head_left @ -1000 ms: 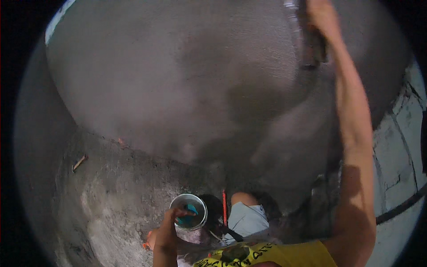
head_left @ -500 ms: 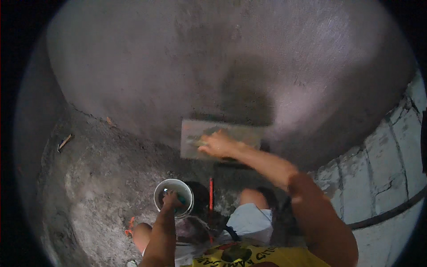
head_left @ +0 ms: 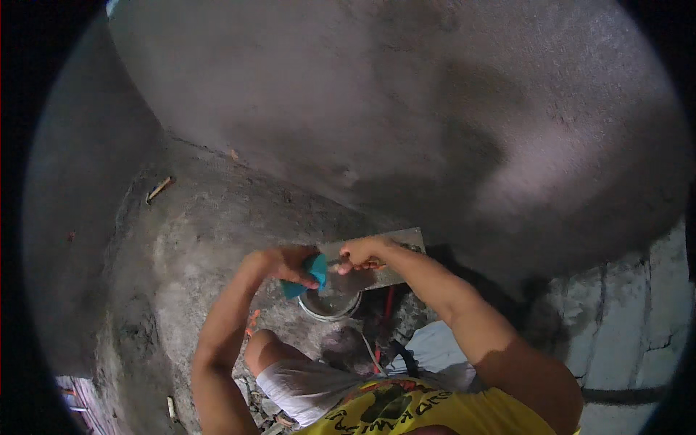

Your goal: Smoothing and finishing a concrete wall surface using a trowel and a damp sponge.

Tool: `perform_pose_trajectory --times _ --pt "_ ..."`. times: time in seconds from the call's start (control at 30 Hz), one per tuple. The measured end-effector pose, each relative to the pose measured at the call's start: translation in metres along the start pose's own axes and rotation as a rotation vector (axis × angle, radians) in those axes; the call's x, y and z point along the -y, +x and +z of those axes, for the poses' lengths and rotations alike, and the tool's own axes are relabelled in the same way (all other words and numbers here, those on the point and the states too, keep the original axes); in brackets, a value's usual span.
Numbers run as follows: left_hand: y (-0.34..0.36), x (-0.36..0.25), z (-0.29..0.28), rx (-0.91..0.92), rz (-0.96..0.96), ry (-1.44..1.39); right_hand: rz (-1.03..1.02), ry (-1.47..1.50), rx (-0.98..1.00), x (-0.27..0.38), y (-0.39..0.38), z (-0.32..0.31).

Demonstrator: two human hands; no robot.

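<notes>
My left hand (head_left: 290,263) grips a teal sponge (head_left: 312,272) over a white bucket (head_left: 326,316), against or very near the left part of a flat steel trowel (head_left: 399,279). The trowel is held level above the bucket, with my right hand (head_left: 362,254) closed on its handle. Beneath its right part, a red bar (head_left: 386,309) lies on the rough concrete by the bucket, partly hidden.
A damp plastered wall (head_left: 304,87) spans the top, meeting another grey surface at left. A wooden-handled tool (head_left: 160,189) lies on the rough concrete floor (head_left: 181,275). Pale cracked blocks (head_left: 616,319) with a dark hose or strip are at right. My bent legs are below.
My right hand brought the trowel down from high on the wall to over the bucket. My left hand lifted the sponge out of the bucket up to the trowel.
</notes>
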State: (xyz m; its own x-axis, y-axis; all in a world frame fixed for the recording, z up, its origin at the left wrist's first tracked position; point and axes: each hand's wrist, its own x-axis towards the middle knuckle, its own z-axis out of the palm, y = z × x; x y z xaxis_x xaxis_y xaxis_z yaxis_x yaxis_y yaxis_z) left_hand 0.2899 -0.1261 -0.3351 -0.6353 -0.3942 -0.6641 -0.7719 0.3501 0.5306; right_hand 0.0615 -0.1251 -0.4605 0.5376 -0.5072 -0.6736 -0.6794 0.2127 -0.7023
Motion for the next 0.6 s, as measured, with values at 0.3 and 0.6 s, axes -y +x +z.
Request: perform_pose_trajectory --times 0.3,0.6 --pt "0.041 -0.041 0.007 -0.215 0.1 0.22 0.227 -0.265 0.218 0.025 0.035 0.013" --pt "0.031 0.038 0.041 -0.016 0.084 0.15 0.27 -0.728 -0.104 0.059 -0.032 -0.007"
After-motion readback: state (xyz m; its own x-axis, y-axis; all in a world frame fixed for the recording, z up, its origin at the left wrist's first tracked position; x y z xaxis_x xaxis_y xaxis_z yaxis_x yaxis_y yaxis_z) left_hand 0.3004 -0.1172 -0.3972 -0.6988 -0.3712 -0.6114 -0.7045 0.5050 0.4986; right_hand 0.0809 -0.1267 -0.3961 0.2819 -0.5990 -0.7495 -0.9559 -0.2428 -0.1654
